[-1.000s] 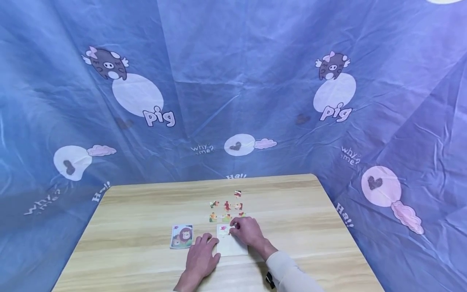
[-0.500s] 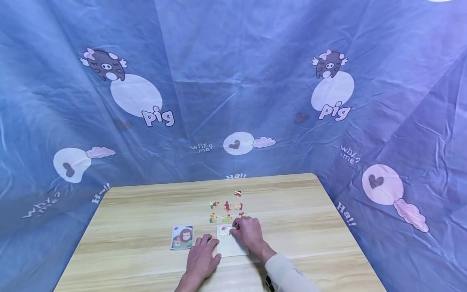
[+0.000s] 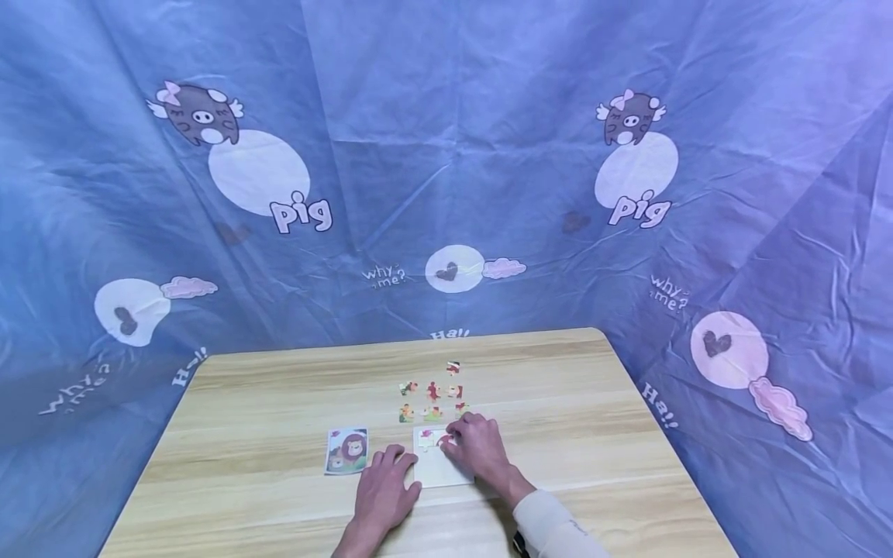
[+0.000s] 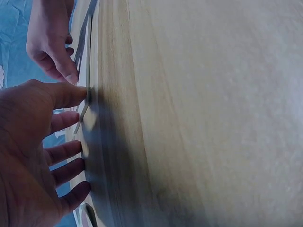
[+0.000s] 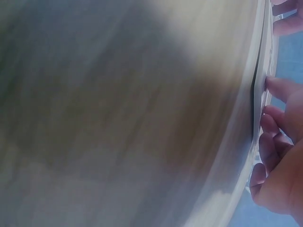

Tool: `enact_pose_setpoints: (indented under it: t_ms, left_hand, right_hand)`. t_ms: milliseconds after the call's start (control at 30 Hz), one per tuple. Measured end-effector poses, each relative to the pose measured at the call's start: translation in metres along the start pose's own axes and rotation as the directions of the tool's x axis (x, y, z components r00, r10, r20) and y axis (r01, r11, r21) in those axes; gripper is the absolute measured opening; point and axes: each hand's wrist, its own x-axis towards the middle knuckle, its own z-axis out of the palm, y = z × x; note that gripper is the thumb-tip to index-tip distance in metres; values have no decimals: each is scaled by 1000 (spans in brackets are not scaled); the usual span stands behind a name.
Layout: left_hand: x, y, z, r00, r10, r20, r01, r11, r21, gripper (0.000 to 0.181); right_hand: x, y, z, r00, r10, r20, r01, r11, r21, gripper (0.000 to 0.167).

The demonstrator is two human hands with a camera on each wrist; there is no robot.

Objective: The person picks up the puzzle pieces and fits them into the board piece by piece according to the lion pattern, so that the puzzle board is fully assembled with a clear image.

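A white puzzle board (image 3: 443,470) lies flat on the table in the head view. In its upper left corner sits a puzzle piece (image 3: 425,436) with a pink shape. My right hand (image 3: 481,451) pinches a second puzzle piece (image 3: 444,439), partly red-brown, on the board's top row beside the first. The fingers hide part of that piece. My left hand (image 3: 382,490) rests at the board's left edge with its fingers spread. In the left wrist view, that hand's thumb and index finger touch the edge of the board (image 4: 89,56).
Several loose puzzle pieces (image 3: 433,391) lie behind the board on the wooden table (image 3: 265,418). A lion picture card (image 3: 347,451) lies to the left, close to my left fingers. A blue printed cloth (image 3: 391,155) hangs around the table's back and sides.
The second puzzle piece now shows flat next to the first, where my right fingers hid it before. My right fingertips have spread slightly apart. My left hand stays in place.
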Motion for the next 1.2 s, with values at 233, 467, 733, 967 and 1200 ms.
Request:
enact_pose_setpoints:
  t_ms: [233,467,733,967,1200]
  left_hand:
    - [0,1,6,999,10,-51,-11,1000,-11,35]
    - [1,3,3,999,4,-38,-5,1000,-12,35]
    - [0,5,1,1000,-15,-20,15,1000,-16,36]
    - [0,3,0,1000,-20,-13,20,999,-39,34]
    - [0,6,-1,1000,-17,-10,17,999,-29,35]
  right_hand:
    - [-1,-1,9,998,-15,-62,17,999,27,16]
    - [0,-1,7,998,15,-61,-9,996,92,14]
    - [11,9,-3,994,107,-5,-104,976,190,21]
    - [31,22,-5,988,147,47,-152,973,172,27]
    - [46,30,-8,986,144,88,-154,981,115,38]
